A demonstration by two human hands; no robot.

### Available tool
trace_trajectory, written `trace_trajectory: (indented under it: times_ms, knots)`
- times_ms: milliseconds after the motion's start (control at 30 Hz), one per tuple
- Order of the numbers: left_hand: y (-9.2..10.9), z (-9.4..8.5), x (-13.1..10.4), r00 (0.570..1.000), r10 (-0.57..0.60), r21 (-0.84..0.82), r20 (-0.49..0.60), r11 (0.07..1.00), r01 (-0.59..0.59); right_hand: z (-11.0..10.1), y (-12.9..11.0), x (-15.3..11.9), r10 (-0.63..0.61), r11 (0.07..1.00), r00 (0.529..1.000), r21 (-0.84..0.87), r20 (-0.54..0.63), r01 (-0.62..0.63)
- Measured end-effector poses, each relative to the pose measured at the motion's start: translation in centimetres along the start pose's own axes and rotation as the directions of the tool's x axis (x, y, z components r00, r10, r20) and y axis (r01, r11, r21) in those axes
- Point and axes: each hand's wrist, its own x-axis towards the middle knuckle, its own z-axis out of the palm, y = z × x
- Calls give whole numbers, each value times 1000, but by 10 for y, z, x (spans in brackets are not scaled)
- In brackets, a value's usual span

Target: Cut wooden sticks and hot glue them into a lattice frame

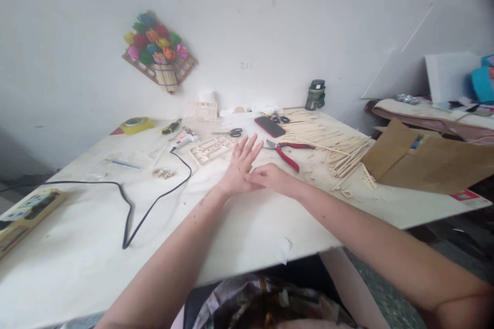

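Observation:
Over the middle of the table, my left hand [236,170] is stretched out with its fingers spread, holding nothing. My right hand [276,179] is closed against it, its curled fingers gripping the left hand near the thumb, whose tip is hidden. Just beyond the hands lies a flat wooden stick frame [208,150]. Red-handled pliers [287,150] rest close by on the right, jaws toward the left fingertips. Behind are dark scissors [231,132] and a phone [269,126] in a red case.
Many thin wooden sticks [328,136] spread to the right, beside a cardboard box [424,159]. A glue gun [185,139] lies left, its black cord [154,200] looping across the table. Yellow tape [136,125], a power strip [31,213] and a dark bottle [315,95] stand near the edges.

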Motion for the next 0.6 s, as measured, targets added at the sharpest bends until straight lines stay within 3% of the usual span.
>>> trace_trajectory:
  times_ms: [300,433,600]
  knots:
    - [7,1,3,994,100,-37,-35,994,-101,1,1,3,-38,991,999,130,8,37]
    - [8,-1,3,990,141,-31,-30,989,-142,-4,2,2,-93,993,995,83,43,90]
    - [9,-7,4,990,140,-25,-32,990,-141,-13,-1,-1,-58,998,986,-5,156,59]
